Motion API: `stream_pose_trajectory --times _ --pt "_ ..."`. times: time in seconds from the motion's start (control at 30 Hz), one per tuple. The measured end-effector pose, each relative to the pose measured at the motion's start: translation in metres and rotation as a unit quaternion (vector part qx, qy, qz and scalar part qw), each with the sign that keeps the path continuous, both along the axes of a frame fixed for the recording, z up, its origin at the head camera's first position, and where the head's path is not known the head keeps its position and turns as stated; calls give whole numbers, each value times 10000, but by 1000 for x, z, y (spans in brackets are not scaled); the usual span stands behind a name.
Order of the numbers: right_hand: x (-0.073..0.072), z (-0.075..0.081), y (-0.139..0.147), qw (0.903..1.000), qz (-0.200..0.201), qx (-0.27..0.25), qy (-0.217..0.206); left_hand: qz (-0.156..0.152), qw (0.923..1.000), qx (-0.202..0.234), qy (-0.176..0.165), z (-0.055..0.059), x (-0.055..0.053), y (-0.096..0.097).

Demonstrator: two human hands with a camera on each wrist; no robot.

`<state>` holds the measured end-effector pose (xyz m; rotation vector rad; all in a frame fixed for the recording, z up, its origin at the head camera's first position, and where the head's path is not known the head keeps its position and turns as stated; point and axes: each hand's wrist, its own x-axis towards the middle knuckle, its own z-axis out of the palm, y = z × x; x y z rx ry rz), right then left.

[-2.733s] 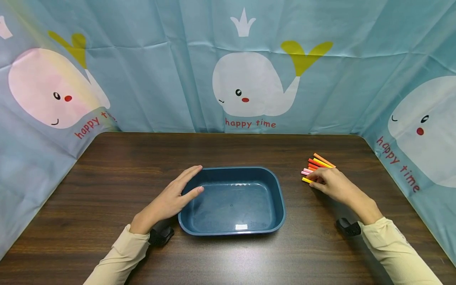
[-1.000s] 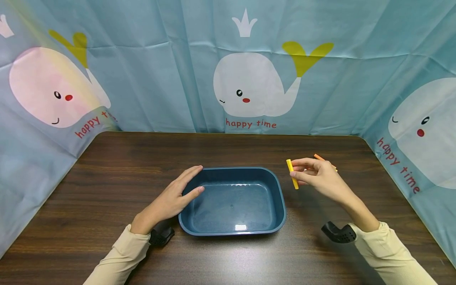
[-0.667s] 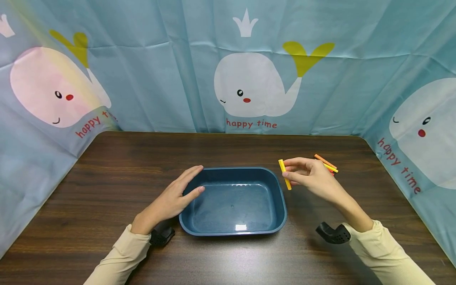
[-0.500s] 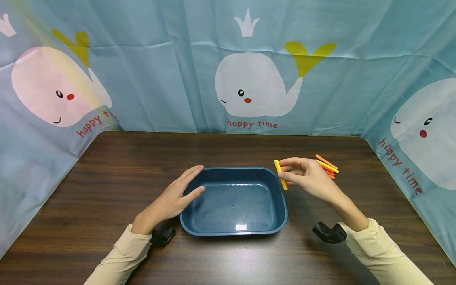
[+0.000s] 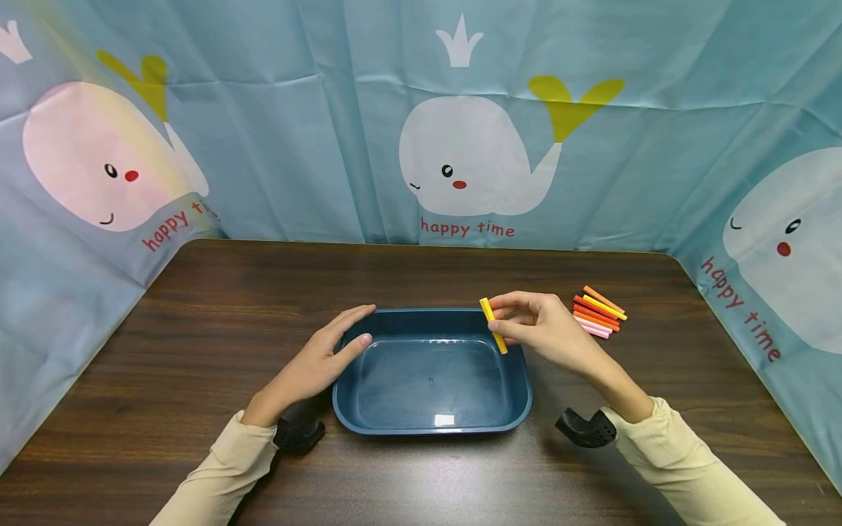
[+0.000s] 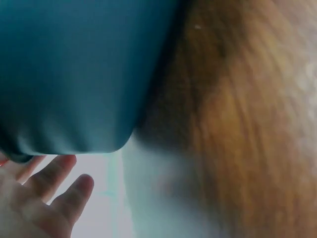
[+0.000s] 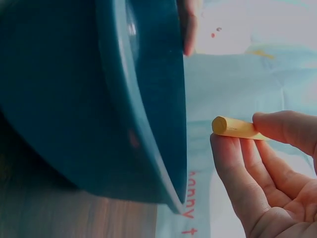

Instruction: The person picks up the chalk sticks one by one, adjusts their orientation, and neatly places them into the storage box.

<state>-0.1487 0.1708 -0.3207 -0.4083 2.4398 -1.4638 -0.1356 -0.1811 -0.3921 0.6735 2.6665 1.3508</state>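
Observation:
A yellow crayon (image 5: 500, 342) with an angular, many-sided end is pinched between the thumb and fingers of my right hand (image 5: 555, 332). It tilts over the right back corner of a dark blue plastic tray (image 5: 430, 380). In the right wrist view the crayon (image 7: 237, 128) is level with the tray's raised rim (image 7: 126, 84), apart from it. My left hand (image 5: 309, 369) rests at the tray's left side, fingers extended along the rim and thumb reaching over it. The left wrist view has the tray's outer wall (image 6: 74, 74) with fingertips (image 6: 62, 166) at its edge.
Several more crayons (image 5: 595, 314), orange, yellow, red and pink, lie in a loose row on the dark wooden table (image 5: 217, 314), right of the tray. A blue curtain (image 5: 276, 146) printed with whales hangs along the table's back and sides.
My right hand picked up the yellow crayon from the row at the right and has carried it left, from beside the tray to over its right back corner. My left hand stays put.

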Motion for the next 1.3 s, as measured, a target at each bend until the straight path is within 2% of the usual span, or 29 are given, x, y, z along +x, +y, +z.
stream_pose_trajectory --times 0.13,0.37,0.77,1.3 --pt "0 0 -7 10000 59 18 -37 -78 9998 136 -125 -2 -2 -3" --pt "0 1 -22 9997 213 100 -5 -197 9998 47 -3 -5 -3 -4" --pt "0 2 -48 9988 483 47 -70 -288 9996 -23 -49 -5 -4 -4" --pt "1 -2 -79 9970 702 14 -312 -235 9995 116 -161 -6 -4 -4"
